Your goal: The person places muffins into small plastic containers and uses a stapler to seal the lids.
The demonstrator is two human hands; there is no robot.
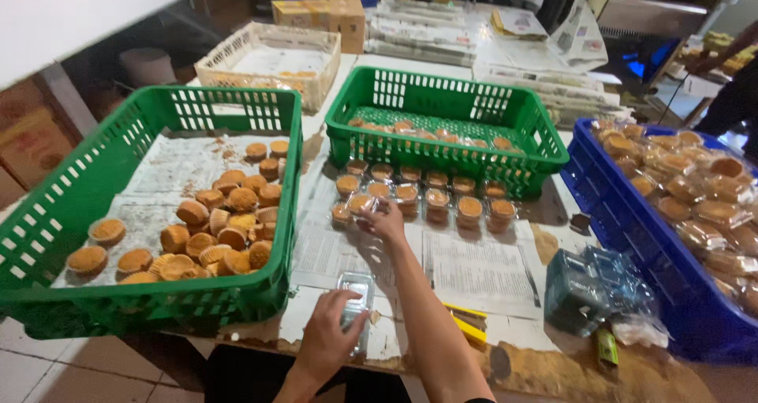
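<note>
The right hand (pixel 384 220) was clamped on a mooncake in its clear tray (pixel 362 203) at the rows on the bench (pixel 482 273). The left hand (pixel 332 336) pinched an empty clear plastic tray (pixel 357 292). Both looked light and easily crushed, best held by the rims.

Small clear plastic trays (pixel 424 195) with round brown cakes inside, lined up in rows on the paper in front of the middle green basket. One such filled tray (pixel 361 203) held in the right hand (pixel 384 221) at the near end of the rows. An empty clear tray (pixel 355 294) under the left hand (pixel 329 336), near the table edge. Shiny clear wrapped cakes (pixel 687 190) piled in the blue crate (pixel 624 237) on the right. A bundle of clear trays in a plastic bag (pixel 592 288) just beside that crate. A brown cardboard box (pixel 320 18) far back, behind the cream basket.
</note>
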